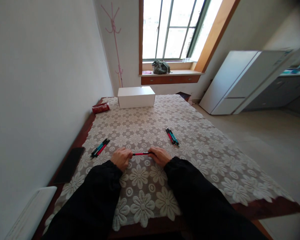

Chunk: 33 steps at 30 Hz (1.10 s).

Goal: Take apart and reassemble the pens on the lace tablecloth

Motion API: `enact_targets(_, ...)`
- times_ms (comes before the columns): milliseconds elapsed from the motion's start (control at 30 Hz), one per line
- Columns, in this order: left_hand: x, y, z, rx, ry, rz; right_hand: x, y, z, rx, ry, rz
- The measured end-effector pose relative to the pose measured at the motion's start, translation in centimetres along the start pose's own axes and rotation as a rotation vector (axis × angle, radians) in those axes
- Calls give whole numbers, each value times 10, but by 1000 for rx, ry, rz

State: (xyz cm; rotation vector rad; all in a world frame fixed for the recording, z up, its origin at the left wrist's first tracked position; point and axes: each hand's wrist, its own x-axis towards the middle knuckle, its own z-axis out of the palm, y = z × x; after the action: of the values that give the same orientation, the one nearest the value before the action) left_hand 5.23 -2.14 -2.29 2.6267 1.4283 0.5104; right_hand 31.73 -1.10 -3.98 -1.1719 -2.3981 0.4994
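A red pen with black ends (140,154) lies level between my two hands, just over the lace tablecloth. My left hand (121,158) has its fingers closed on the pen's left end. At the other end, my right hand (160,156) pinches it the same way. The fingers cover both tips. To the left of my left hand rests a small group of teal and red pens (100,148), side by side. Another group of red and teal pens (172,136) lies beyond my right hand, slanting.
A white box (136,97) stands at the table's far end, with a dark red packet (101,107) to its left. A black flat slab (69,165) lies along the left edge by the wall. The flowered tablecloth (140,176) covers most of the table.
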Motion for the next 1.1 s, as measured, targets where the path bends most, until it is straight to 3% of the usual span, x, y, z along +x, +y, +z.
enact_targets(233, 0, -2, 1, -135, 79, -42, 0, 3, -1, -75, 33, 70)
enact_targets(1100, 2, -6, 2, -127, 59, -11, 1, 3, -2, -85, 47, 41)
